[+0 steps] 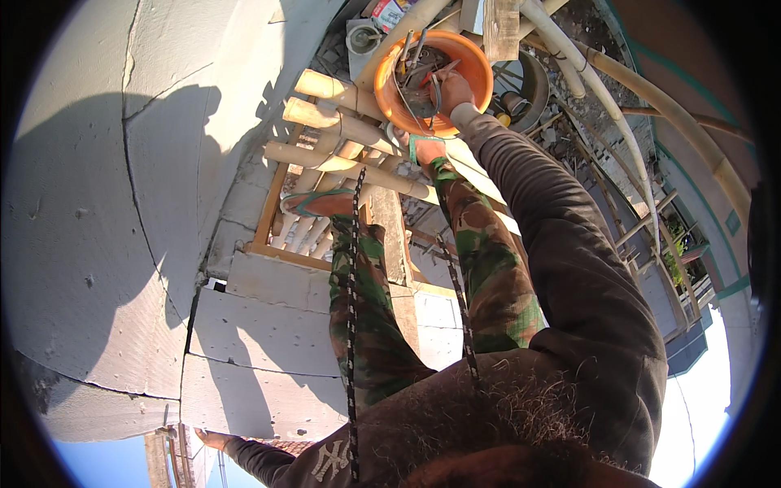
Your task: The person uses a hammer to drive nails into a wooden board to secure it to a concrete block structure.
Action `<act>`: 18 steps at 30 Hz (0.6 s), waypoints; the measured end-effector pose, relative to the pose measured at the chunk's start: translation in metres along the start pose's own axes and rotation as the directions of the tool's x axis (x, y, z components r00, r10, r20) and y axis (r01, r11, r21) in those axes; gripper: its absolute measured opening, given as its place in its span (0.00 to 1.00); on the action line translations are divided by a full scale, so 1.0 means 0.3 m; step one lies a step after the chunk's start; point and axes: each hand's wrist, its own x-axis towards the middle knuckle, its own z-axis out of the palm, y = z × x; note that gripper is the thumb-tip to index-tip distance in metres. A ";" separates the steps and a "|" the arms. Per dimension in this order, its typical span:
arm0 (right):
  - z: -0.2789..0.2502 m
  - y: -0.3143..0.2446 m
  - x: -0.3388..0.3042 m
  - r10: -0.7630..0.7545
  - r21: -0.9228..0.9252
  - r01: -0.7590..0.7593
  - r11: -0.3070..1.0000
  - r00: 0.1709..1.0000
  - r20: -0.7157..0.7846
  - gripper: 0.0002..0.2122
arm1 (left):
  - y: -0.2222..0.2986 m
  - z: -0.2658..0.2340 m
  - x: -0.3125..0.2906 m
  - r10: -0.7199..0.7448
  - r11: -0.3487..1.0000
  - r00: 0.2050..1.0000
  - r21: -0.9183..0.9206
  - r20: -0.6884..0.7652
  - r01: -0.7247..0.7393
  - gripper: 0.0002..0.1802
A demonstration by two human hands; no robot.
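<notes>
My right hand (457, 92) reaches down into an orange bucket (485, 75), its fingers closed round something I cannot make out. Beside the fingers are a red piece (426, 79) and a curved grey strip (436, 96). Grey material and several thin tools or wires lie in the bucket, too jumbled to name one by one. At the lower left, my left hand (213, 439) stretches out with fingers extended, against the lower edge of the pale block wall (260, 390). Its far side is hidden.
My sandalled feet stand on bamboo poles (350, 167) with gaps between them. A dark round basin (533, 89) holding tools sits right of the bucket. Nearby are a wooden post (501, 32) and a small grey container (363, 37). Long bamboo poles (622, 122) slant down the right.
</notes>
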 end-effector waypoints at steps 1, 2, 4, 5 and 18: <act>-0.018 -0.086 0.023 0.226 0.161 -0.227 0.961 0.974 0.022 0.16 | -0.006 -0.025 -0.015 0.002 1.000 1.000 0.002 -0.016 -0.002 0.42; -0.056 -0.149 0.035 0.440 0.306 -0.440 0.844 0.895 0.072 0.17 | -0.009 -0.032 -0.024 0.001 1.000 1.000 0.001 -0.022 -0.001 0.42; -0.049 -0.078 0.127 0.510 0.252 -0.499 0.829 0.860 0.026 0.18 | -0.001 -0.009 -0.015 0.003 1.000 1.000 0.010 -0.010 -0.003 0.42; -0.027 -0.008 0.181 0.536 0.226 -0.529 0.818 0.844 0.036 0.18 | 0.009 0.007 -0.003 0.007 1.000 1.000 0.021 0.002 -0.007 0.42; -0.157 -0.092 0.271 0.239 0.038 -0.353 0.935 0.706 0.667 0.26 | -0.024 -0.113 0.052 0.035 0.999 0.999 0.030 -0.014 -0.034 0.37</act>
